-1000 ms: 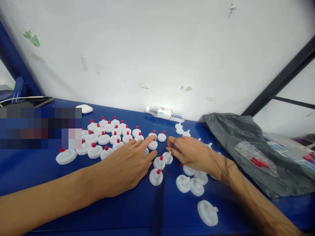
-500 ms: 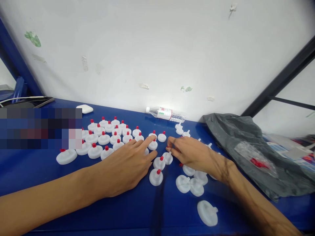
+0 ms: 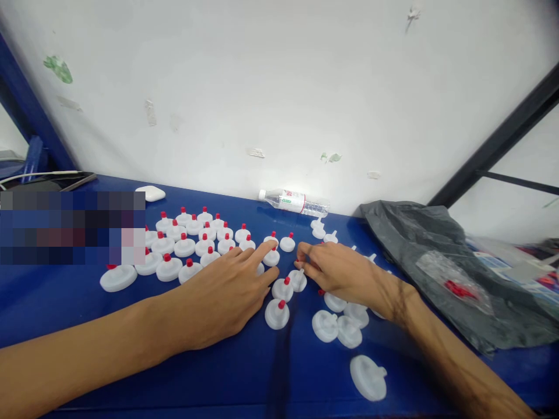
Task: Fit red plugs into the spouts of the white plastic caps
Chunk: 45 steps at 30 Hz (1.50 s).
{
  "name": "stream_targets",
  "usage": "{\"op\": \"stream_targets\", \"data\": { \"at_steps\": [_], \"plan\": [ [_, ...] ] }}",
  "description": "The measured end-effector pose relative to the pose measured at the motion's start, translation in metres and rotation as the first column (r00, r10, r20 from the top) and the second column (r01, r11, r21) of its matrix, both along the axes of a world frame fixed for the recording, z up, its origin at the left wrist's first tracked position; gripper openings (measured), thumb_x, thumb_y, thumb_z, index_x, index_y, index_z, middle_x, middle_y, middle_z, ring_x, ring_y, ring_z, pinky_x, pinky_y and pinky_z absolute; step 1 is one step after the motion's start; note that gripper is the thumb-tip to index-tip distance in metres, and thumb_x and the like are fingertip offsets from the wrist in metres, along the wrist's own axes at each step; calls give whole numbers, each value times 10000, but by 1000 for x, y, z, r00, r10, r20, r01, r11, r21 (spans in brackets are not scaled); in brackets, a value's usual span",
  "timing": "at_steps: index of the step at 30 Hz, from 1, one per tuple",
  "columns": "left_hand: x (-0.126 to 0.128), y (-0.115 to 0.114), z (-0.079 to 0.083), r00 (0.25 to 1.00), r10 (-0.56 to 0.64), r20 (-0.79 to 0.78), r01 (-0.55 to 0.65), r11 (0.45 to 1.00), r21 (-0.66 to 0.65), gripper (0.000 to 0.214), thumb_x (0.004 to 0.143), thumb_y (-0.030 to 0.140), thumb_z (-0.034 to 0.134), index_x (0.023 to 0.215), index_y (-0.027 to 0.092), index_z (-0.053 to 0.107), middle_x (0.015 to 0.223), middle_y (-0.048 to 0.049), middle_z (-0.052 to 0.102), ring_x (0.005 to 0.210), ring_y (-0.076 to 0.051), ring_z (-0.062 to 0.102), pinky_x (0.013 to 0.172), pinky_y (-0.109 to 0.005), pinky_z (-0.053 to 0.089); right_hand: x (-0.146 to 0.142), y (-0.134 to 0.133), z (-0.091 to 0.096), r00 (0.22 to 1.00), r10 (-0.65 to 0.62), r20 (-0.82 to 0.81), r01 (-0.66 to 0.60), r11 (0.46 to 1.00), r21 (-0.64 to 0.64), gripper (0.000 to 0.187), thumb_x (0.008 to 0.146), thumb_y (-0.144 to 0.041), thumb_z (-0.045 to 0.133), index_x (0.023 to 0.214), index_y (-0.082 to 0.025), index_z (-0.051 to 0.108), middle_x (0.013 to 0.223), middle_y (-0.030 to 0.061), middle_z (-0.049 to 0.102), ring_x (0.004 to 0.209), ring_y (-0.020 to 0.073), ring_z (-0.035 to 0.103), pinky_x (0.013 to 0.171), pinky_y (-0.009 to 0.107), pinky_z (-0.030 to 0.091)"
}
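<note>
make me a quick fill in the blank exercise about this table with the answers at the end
1. Beyond the left hand, white plastic discs wear caps coloured ____.
2. A clear plastic bottle lies on its ____ near the wall.
3. The hand nearer the gray plastic bag is the person's ____ hand.
4. The tabletop is coloured ____.

Missing words: red; side; right; blue.

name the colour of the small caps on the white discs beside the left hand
The small caps are red; the head view shows it best.
</note>
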<state>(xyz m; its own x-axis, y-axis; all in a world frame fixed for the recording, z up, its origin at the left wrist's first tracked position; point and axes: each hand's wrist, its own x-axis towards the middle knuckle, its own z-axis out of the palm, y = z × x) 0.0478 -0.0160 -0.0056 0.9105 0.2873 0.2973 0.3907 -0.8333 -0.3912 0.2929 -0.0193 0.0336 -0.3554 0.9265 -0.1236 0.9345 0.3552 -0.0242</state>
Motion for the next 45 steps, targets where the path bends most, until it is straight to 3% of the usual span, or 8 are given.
{"op": "stream_targets", "data": {
  "at_steps": [9, 19, 30, 45],
  "plan": [
    [0, 1, -1, 1000, -1, 24, 0, 999, 37, 306, 1020, 190, 429, 1227, 125, 646, 1316, -185, 628, 1428, -374, 447, 788, -438, 557, 0, 0, 0, 1000, -4, 22, 4, 1000, 8, 230, 1063, -359, 394, 1002, -237, 579, 663, -16, 635, 584, 152, 532, 547, 272, 264],
    [0, 1, -4, 999, -17, 47, 16, 1000, 25, 213, 990, 200, 533, 1141, 160, 677, 1243, -130, 667, 1450, -391, 418, 849, -411, 539, 2, 3, -4, 999, 4, 52, -4, 1000, 8, 238, 1068, -352, 397, 1050, -228, 600, 687, 1, 652, 613, 169, 572, 568, 285, 294],
    [0, 1, -4, 1000, 13, 9, -14, 998, 63, 343, 1037, 201, 394, 1254, 122, 648, 1320, -182, 629, 1452, -377, 422, 801, -429, 569, 3, 6, -5, 999, 0, 34, 0, 1000, 1, 236, 1059, -356, 413, 1057, -235, 616, 706, 18, 673, 605, 179, 583, 552, 287, 304],
    [-1, 3, -6, 1000, 1, 9, -2, 997, 74, 331, 1021, 212, 439, 1259, 130, 653, 1335, -183, 631, 1463, -380, 401, 805, -454, 563, 3, 6, -7, 998, 9, 65, -10, 1000, 20, 246, 1063, -359, 396, 1060, -235, 608, 699, 10, 659, 594, 171, 561, 548, 282, 285]
  ]
}}
